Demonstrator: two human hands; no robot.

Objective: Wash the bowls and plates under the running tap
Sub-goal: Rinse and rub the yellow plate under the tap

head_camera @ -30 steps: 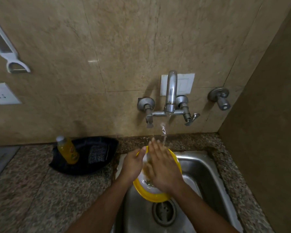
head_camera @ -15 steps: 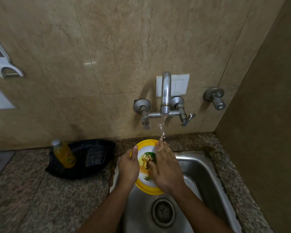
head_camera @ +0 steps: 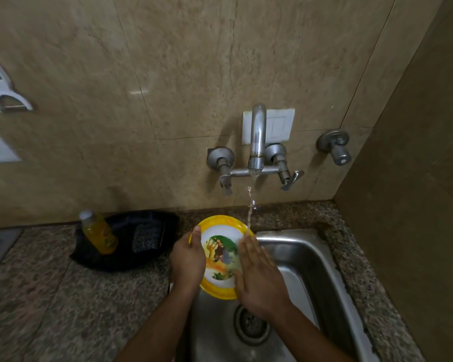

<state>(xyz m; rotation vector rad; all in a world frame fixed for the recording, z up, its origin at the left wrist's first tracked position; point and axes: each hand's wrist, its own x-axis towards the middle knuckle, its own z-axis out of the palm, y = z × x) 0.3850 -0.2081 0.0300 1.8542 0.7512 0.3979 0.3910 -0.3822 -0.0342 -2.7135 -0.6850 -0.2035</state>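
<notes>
A yellow-rimmed plate (head_camera: pixel 220 246) with a cartoon picture on its white middle is tilted up over the steel sink (head_camera: pixel 311 259). My left hand (head_camera: pixel 187 259) grips its left rim, thumb on the front edge. My right hand (head_camera: pixel 256 278) lies flat on the plate's right side with straight fingers. A thin stream of water falls from the wall tap (head_camera: pixel 256 142) onto the plate's upper right edge beside my right fingertips.
On the granite counter (head_camera: pixel 50 296) to the left lies a black tray (head_camera: pixel 120 244) holding a yellow soap bottle (head_camera: pixel 98 233) and a scrub pad (head_camera: pixel 147 236). The sink drain (head_camera: pixel 251 325) sits below my hands. A brown wall closes the right side.
The plate has tipped up so its picture faces me. My right hand slid from its middle toward the right edge.
</notes>
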